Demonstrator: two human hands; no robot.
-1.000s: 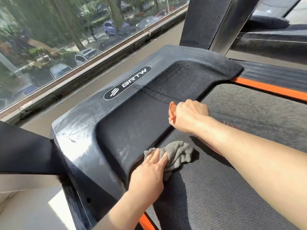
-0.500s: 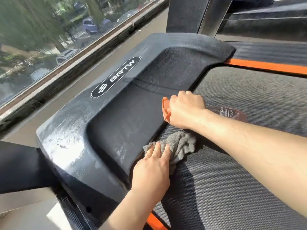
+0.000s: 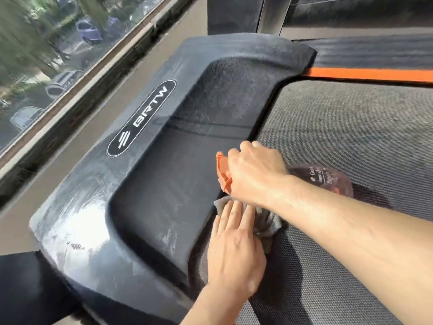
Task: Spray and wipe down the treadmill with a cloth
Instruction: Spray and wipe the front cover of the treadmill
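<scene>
A window fills 10 o'clock, a metal upright stands at 12, and an orange stripe runs at 2 beside the grey belt. The right forearm crosses over the cloth, hiding part of it. The cloth lies at centre, on the seam between belt and black motor cover (glossy streaks at 8 o'clock), pressed under the flat, straight-fingered left hand. The right hand is curled round the spray bottle, whose long axis runs roughly 3 to 9, orange nozzle toward 9.
</scene>
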